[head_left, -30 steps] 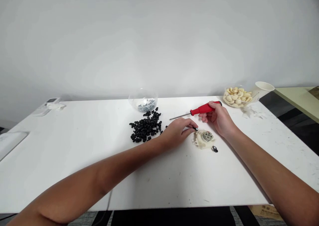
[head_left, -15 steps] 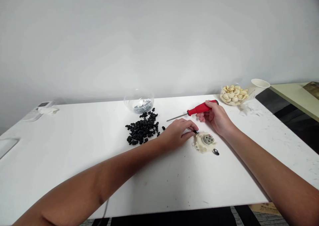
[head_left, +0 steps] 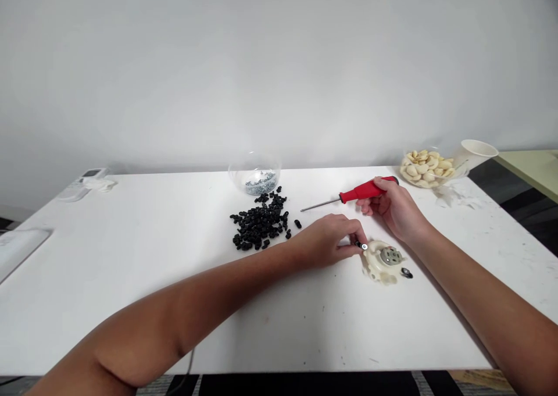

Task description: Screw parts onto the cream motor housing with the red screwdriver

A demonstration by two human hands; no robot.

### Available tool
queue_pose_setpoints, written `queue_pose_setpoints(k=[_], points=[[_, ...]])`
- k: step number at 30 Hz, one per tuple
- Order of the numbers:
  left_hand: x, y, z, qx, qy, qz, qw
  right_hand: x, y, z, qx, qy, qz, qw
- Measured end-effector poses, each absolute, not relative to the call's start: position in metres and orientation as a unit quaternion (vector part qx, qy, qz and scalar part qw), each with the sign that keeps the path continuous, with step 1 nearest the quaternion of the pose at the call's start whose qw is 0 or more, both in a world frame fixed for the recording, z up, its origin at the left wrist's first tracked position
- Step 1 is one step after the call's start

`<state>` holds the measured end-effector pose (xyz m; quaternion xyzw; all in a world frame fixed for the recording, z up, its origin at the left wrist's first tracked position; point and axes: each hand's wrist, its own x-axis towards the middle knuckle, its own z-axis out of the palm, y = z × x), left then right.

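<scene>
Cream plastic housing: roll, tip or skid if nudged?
Likely skids rather than rolls: the cream plastic housing has a lumpy, non-round outline and sits low on the smooth white tabletop. Probably light for its size, being moulded plastic, though the grey centre insert may add some weight.

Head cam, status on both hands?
Left hand pinching small black fitting at cream plastic housing. Right hand gripping red screwdriver. Second fitting beside housing.

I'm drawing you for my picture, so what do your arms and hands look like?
The left arm and right arm are bare, with no sleeves. The left hand and right hand wear no gloves, and I see no watch or rings.
</scene>
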<state>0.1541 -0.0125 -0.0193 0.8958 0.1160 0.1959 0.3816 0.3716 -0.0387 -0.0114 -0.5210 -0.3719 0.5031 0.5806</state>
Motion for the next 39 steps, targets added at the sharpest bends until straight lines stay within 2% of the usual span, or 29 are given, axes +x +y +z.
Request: queue_pose_setpoints(k=[8,13,19,23,31,39], points=[[0.152,-0.013,-0.019,0.879,0.137,0.217,0.402,0.374,-0.038,-0.012,-0.513,-0.379,0.503,0.583],[0.141,-0.017,0.0,0.856,0.169,0.244,0.423,0.377,-0.037,-0.015,-0.491,-0.388,0.505,0.594],[0.086,-0.023,0.04,0.886,0.158,0.287,0.327,0.379,-0.038,-0.015,-0.454,-0.395,0.523,0.604],[0.044,-0.029,0.052,0.888,0.218,0.286,0.287,0.378,-0.043,-0.011,-0.43,-0.4,0.534,0.608],[0.018,-0.029,0.036,0.837,0.333,0.296,0.319,0.361,-0.051,-0.005,-0.395,-0.438,0.592,0.549],[0.016,-0.029,0.023,0.811,0.364,0.308,0.338,0.367,-0.049,-0.013,-0.432,-0.41,0.567,0.569]])
